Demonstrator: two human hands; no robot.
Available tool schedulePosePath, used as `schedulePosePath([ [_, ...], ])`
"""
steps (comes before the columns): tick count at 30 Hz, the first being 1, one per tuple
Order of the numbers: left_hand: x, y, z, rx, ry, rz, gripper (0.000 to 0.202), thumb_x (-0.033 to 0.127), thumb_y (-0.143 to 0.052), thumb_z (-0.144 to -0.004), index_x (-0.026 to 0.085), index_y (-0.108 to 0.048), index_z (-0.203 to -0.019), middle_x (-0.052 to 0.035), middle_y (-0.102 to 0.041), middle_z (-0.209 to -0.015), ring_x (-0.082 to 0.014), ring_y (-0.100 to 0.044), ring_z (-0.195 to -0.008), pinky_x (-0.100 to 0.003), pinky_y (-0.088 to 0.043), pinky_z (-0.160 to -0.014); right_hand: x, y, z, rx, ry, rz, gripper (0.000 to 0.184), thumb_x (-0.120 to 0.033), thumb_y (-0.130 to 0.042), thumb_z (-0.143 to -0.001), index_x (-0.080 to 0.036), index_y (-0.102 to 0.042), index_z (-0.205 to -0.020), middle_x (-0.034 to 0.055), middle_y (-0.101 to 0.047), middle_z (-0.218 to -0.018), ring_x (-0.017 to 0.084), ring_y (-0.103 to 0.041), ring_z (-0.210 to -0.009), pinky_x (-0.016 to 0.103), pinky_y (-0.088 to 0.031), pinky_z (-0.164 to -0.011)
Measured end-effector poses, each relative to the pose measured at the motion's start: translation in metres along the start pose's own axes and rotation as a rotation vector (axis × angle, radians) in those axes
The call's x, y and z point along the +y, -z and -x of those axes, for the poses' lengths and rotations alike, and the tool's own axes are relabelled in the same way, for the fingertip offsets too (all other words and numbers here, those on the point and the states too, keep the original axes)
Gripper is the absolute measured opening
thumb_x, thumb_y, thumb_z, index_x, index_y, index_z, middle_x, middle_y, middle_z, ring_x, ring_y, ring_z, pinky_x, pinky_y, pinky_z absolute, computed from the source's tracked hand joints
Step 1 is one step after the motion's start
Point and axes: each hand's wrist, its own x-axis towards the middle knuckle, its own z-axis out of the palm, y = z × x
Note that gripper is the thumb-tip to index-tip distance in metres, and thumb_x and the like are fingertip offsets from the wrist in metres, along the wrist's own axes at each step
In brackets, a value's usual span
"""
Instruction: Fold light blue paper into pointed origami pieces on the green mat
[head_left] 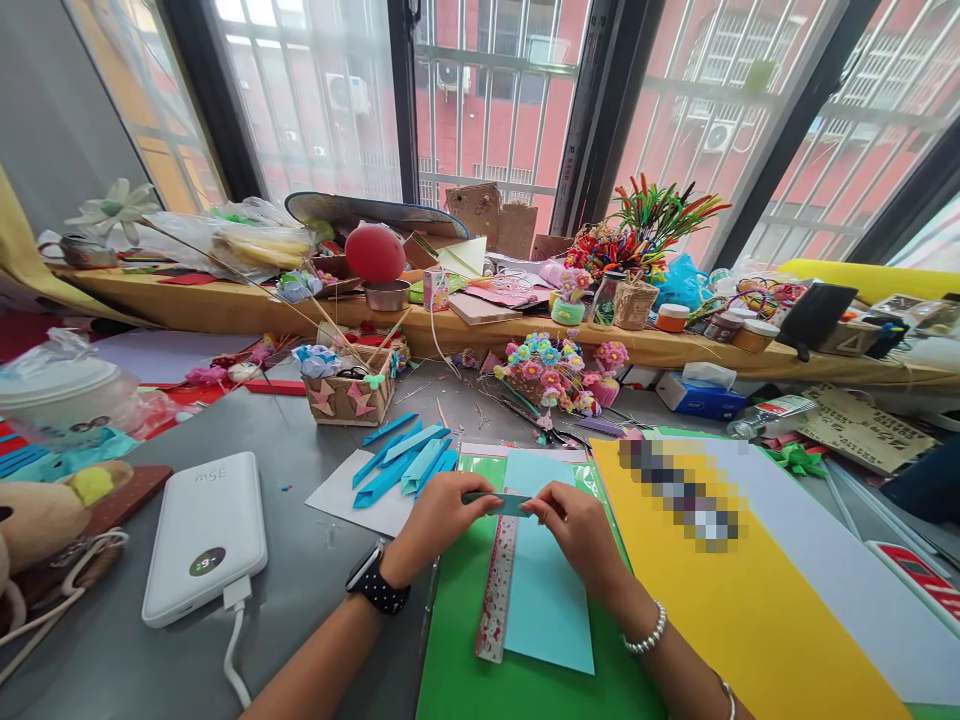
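Both hands pinch a narrow blue-green paper strip (513, 503), held level above the green folder. My left hand (450, 508), with a dark watch at the wrist, closes on its left end. The right end is between thumb and fingers of my right hand (571, 520), which has a beaded bracelet below it. Beneath them lies a light blue paper sheet (551, 600) on the green folder (457, 640). A patterned clear ruler (496, 600) lies along the sheet's left side. Left of the hands, several folded blue paper strips (409, 460) rest on a white sheet (330, 490).
A white power bank (206, 535) with a plugged cable sits at left. Yellow paper (757, 600) lies at right. Behind stand a cardboard box (349, 395), pastel craft flowers (551, 370) and a blue tissue box (701, 395). A cluttered ledge (480, 325) runs below the windows.
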Motion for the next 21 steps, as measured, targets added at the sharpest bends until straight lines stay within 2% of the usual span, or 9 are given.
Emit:
schedulePosePath([
  [6,0.0004,0.006,-0.0015,-0.007,0.048,0.038,0.021,0.035,-0.054,-0.07,0.018,-0.066,-0.066,-0.0006,-0.065,-0.064,-0.015,-0.056,-0.063,-0.021,-0.038,-0.058,-0.0018,0.0023,-0.0018,-0.069,-0.072,-0.29,0.026,-0.033,-0.042,-0.083,-0.018,-0.054,-0.065,0.0005,-0.06,-0.059,0.012,-0.054,-0.051,0.022,-0.041,-0.05],
  [9,0.0028,0.008,-0.0021,-0.047,0.103,0.085,0.023,0.035,-0.054,-0.07,0.016,-0.065,-0.063,-0.0003,-0.062,-0.058,-0.0138,-0.055,-0.058,-0.02,-0.037,-0.054,-0.0023,0.0027,-0.0028,-0.103,-0.118,-0.404,0.025,-0.032,-0.041,-0.084,-0.018,-0.052,-0.067,0.0007,-0.059,-0.06,0.012,-0.053,-0.052,0.022,-0.042,-0.05],
  [17,0.0044,0.006,-0.002,-0.14,0.2,0.281,0.027,0.038,-0.055,-0.068,0.014,-0.061,-0.058,0.001,-0.057,-0.053,-0.0119,-0.051,-0.055,-0.019,-0.035,-0.052,-0.0032,0.0042,-0.0031,-0.049,-0.136,-0.427,0.026,-0.033,-0.039,-0.084,-0.017,-0.05,-0.065,0.0004,-0.056,-0.059,0.012,-0.053,-0.054,0.022,-0.043,-0.051],
  [21,0.0049,0.0065,-0.001,-0.158,0.213,0.299,0.026,0.038,-0.057,-0.067,0.014,-0.061,-0.058,0.0015,-0.056,-0.052,-0.0115,-0.05,-0.054,-0.02,-0.034,-0.051,-0.0018,0.0051,-0.0036,-0.083,-0.108,-0.434,0.019,-0.033,-0.048,-0.079,-0.017,-0.055,-0.074,0.0022,-0.059,-0.068,0.013,-0.055,-0.06,0.022,-0.046,-0.054],
])
